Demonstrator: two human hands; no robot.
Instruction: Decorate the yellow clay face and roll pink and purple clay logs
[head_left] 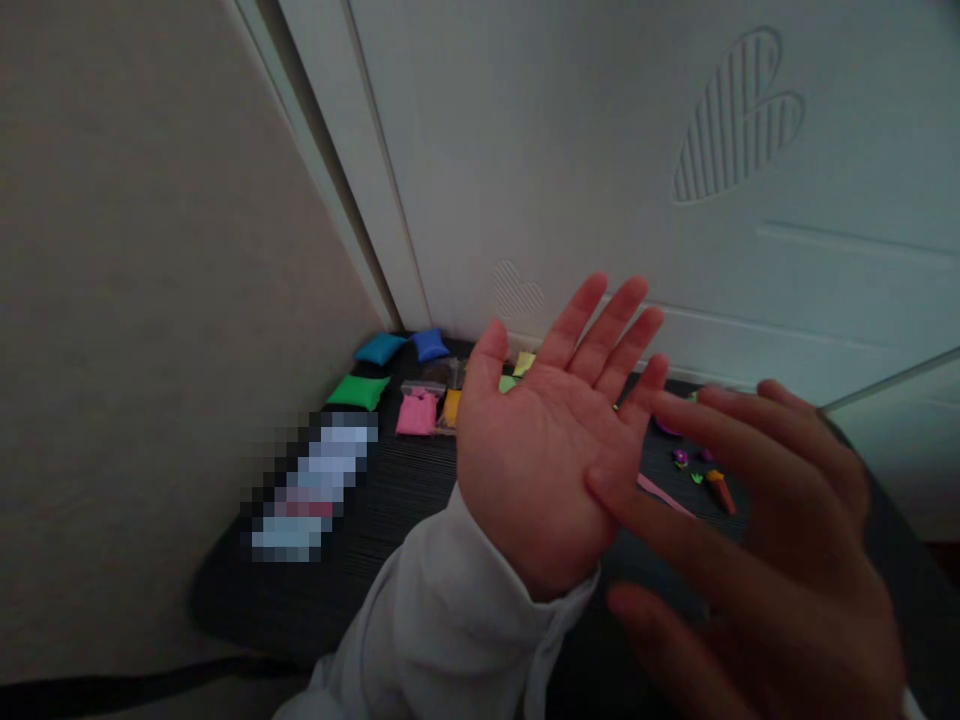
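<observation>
My left hand (551, 440) is raised palm up in the middle of the view, fingers stretched and spread, nothing in it. A white sleeve (442, 620) covers its wrist. My right hand (772, 550) hovers close to the camera at the lower right, fingers extended and apart, its fingertips near the edge of the left palm. It holds nothing that I can see. Both hands are above a dark tabletop (375, 500).
Small clay packets lie at the table's far left: green (358, 391), teal (379, 348), blue (430, 344), pink (417, 412), orange (451, 408). Tiny coloured clay pieces (705, 475) and a pink strip (664, 495) lie right of the left hand. A white panelled door (637, 170) stands behind.
</observation>
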